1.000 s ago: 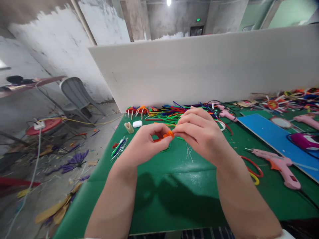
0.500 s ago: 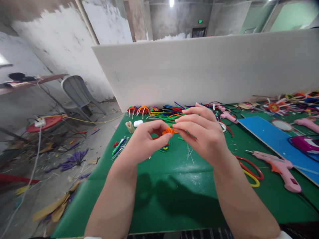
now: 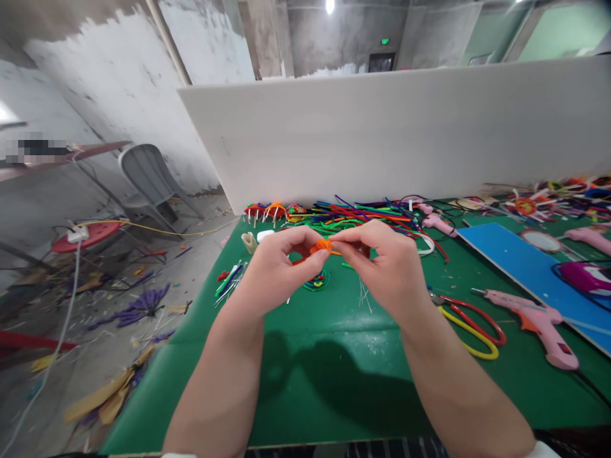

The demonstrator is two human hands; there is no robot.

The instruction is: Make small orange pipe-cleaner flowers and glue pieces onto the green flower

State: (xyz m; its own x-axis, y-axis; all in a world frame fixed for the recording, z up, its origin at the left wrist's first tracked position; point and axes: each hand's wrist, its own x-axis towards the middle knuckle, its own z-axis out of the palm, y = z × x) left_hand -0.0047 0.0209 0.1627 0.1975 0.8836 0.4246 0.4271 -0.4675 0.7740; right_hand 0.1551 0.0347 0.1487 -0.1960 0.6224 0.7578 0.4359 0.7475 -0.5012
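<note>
Above the green table, my left hand (image 3: 284, 270) pinches a small curled orange pipe cleaner (image 3: 324, 245) between thumb and forefinger. My right hand (image 3: 389, 267) meets it from the other side, thumb and fingertips closed on the orange piece's right end. Below and behind the hands lies a flat green coil (image 3: 317, 281) with bits of red and yellow, partly hidden by my left hand. A few thin white sticks or wires (image 3: 365, 296) rest on the table under my right hand.
Behind the hands lies a pile of coloured pipe cleaners (image 3: 353, 213) before a white board (image 3: 382, 133). To the right are red-and-yellow-handled scissors (image 3: 470, 324), a pink glue gun (image 3: 534, 318) and a blue board (image 3: 515, 254). More sticks (image 3: 231, 283) lie left.
My right hand's raised, spread fingers have folded down into a pinch on the orange pipe cleaner. More of the scissors now shows beside my right wrist. The left hand has barely moved.
</note>
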